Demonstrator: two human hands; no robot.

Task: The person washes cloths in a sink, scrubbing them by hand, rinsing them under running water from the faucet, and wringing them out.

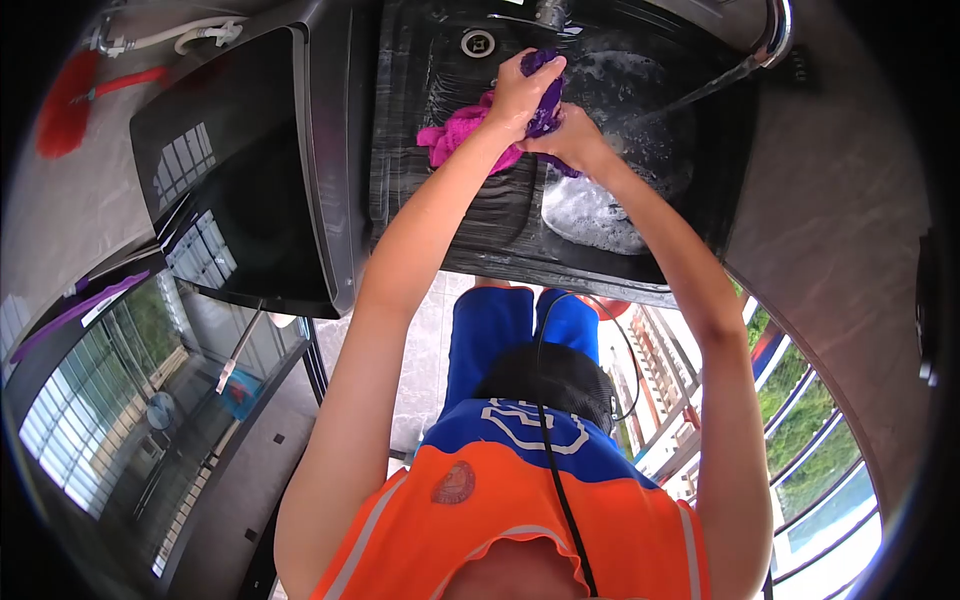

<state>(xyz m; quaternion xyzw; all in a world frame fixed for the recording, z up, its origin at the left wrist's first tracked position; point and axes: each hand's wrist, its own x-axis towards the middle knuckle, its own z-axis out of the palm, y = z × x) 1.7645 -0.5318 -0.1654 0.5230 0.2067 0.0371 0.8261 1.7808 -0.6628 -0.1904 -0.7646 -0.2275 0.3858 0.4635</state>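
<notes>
A wet, bunched purple cloth (546, 112) is gripped between my two hands above the dark sink (400, 205). My left hand (518, 95) is closed round its upper part. My right hand (572, 142) is closed on the lower part, close beside the left, and a purple end hangs beneath it. Just left of my hands, a crumpled pink cloth (455, 138) lies on the ridged washboard surface (490, 215). To the right, the basin holds water with white suds (595, 215).
Water runs from a curved metal faucet (775, 40) at the upper right into the basin. A round drain (478, 43) sits at the back. Left of the sink stands a dark glossy-lidded appliance (235, 170). A red brush-like object (68, 105) is at far left.
</notes>
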